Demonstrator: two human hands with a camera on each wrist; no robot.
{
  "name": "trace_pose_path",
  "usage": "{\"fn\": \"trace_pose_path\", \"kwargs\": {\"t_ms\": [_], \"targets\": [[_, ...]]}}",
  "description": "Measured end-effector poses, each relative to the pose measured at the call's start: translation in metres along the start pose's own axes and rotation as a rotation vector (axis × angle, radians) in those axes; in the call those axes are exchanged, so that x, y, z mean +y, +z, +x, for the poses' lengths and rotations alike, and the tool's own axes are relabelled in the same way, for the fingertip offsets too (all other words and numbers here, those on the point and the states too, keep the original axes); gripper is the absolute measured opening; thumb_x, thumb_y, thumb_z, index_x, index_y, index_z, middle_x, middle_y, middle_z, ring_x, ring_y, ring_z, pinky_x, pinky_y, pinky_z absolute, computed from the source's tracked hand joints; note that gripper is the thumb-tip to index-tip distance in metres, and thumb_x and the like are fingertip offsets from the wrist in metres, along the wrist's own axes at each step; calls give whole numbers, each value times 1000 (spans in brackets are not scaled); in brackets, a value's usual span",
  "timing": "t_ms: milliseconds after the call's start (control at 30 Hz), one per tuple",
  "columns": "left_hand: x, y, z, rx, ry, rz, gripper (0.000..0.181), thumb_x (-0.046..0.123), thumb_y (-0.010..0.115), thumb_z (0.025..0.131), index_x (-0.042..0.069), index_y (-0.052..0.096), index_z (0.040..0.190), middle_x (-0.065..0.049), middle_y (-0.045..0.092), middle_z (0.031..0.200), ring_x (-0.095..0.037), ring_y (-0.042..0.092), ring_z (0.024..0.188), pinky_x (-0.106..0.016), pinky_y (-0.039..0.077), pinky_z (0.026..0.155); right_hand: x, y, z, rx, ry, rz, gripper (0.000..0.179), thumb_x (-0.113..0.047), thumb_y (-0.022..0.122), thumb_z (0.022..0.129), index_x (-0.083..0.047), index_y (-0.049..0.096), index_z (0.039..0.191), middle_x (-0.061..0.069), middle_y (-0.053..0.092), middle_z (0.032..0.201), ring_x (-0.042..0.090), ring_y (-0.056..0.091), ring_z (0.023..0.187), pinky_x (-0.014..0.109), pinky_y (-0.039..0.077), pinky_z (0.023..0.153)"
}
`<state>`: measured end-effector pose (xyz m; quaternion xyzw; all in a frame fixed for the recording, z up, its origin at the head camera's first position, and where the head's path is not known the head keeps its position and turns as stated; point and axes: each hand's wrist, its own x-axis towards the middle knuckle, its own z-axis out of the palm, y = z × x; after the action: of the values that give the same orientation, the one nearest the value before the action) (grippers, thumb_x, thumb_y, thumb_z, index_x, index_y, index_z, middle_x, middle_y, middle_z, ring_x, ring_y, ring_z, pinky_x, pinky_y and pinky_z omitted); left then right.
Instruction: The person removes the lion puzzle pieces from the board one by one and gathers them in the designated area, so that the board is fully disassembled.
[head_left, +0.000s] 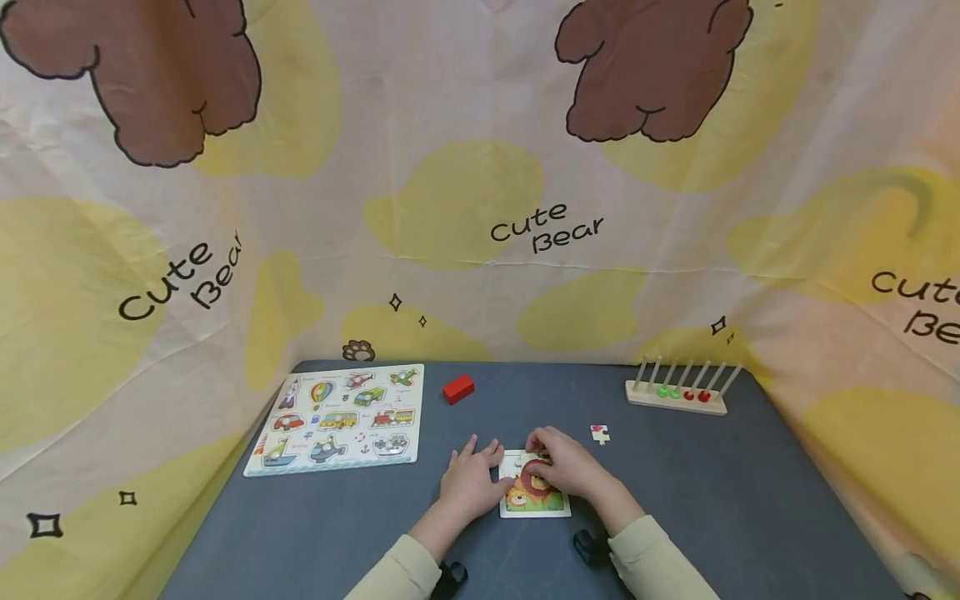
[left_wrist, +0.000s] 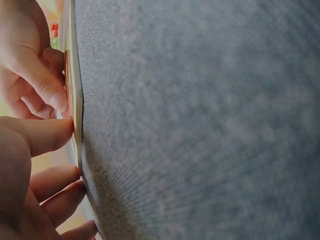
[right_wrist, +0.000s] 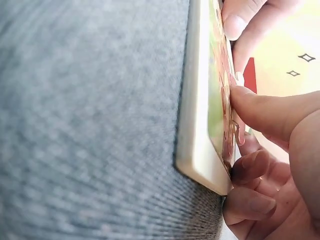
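A small square jigsaw board [head_left: 555, 502] with a lion picture and a pale rim lies on the table between both hands. My left hand [head_left: 471, 485] rests at its left side with the fingers spread and fairly straight, its thumb [left_wrist: 52, 134] pressing on the board near the edge. Over the board's upper right part, my right hand [head_left: 570, 465] pinches a jigsaw piece [right_wrist: 240, 132] between thumb and fingers; the piece stands tilted at the picture's surface and is mostly hidden by the fingers. Another loose jigsaw piece [head_left: 600, 433], white with red, lies beyond the right hand.
A large picture board [head_left: 405, 417] of vehicles lies at the back left. Near it sits a red block [head_left: 458, 389]. A wooden peg stand [head_left: 677, 402] with green and red beads is at the back right. Printed cloth [head_left: 450, 308] walls off the grey table [head_left: 712, 492].
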<state>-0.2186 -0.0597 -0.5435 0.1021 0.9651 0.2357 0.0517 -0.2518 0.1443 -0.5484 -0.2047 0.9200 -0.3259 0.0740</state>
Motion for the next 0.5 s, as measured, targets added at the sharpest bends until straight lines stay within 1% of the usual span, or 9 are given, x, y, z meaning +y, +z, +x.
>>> {"fn": "trace_pose_path", "kwargs": {"t_ms": [133,233,333,500], "targets": [[0,0,0,3,1,-8,59,41,76,88,13,63,139,-3,57,148,-36,33,150,-63,28,118,1,0,0,0,-3,38,17,-19,77,90,-16,65,102,-4,60,93,13,54,83,32,52,77],[0,0,-1,-2,2,-11,59,41,76,88,14,63,139,-3,56,148,-36,33,150,-63,28,118,2,0,0,-9,7,86,10,-21,75,92,-19,70,100,-7,62,88,12,55,78,26,51,69],[-1,1,-1,-6,4,-13,59,41,76,88,14,63,139,-3,56,148,-36,33,150,-63,29,118,2,0,-1,-12,1,121,5,-25,73,93,-22,75,97,-9,64,84,11,55,74,23,50,64],[-1,0,-1,-8,5,-6,60,42,75,88,14,63,139,-3,56,149,-36,33,150,-63,28,118,2,-2,-1,18,-25,139,10,-27,71,95,-21,78,99,-11,70,89,10,57,77,23,51,67]]}}
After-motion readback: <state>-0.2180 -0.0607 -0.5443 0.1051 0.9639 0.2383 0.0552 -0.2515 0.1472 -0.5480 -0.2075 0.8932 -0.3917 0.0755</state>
